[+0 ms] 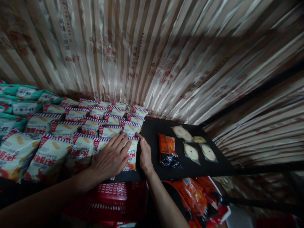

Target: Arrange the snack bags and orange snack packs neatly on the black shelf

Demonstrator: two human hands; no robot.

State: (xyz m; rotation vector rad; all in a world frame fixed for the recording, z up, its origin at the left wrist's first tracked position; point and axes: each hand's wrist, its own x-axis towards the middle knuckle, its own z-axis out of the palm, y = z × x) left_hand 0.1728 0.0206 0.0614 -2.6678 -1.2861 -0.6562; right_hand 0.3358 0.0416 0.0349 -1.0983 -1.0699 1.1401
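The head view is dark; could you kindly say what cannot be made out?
Head view, front row's rightmost packet: left part hidden by the left hand.
Head view, leftmost green packets: cut off by the left edge.
Head view, pale discs: red marks too small to read.

Snack bags L on shelf, pkts R, basket below.

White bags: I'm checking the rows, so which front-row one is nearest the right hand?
The rightmost front-row bag, directly beside the right hand; every other bag in that row lies farther left.
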